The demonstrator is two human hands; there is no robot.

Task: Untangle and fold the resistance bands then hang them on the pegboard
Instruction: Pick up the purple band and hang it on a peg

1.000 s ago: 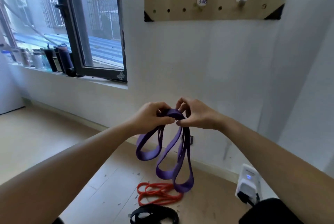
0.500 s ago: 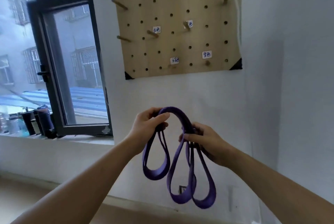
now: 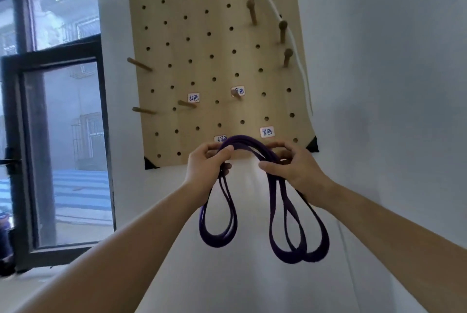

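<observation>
A folded purple resistance band (image 3: 275, 214) arches between my two hands, its loops hanging down on both sides. My left hand (image 3: 206, 163) grips the band's left part, thumb over the top. My right hand (image 3: 294, 164) pinches the right part. Both hands are raised right in front of the lower edge of the wooden pegboard (image 3: 214, 42) on the white wall. The top of the band overlaps the board's bottom row, beside a white label (image 3: 266, 132) with handwriting. Any peg behind the band is hidden.
Several wooden pegs stick out of the board, such as a left peg (image 3: 139, 64) and a right peg (image 3: 287, 56). A white cord (image 3: 290, 32) runs down the board's right side. A dark-framed window (image 3: 58, 135) is at left. White wall surrounds the board.
My view has tilted up from the floor to the pegboard. Both hands have lifted the purple band up to the board's lower edge and spread slightly apart.
</observation>
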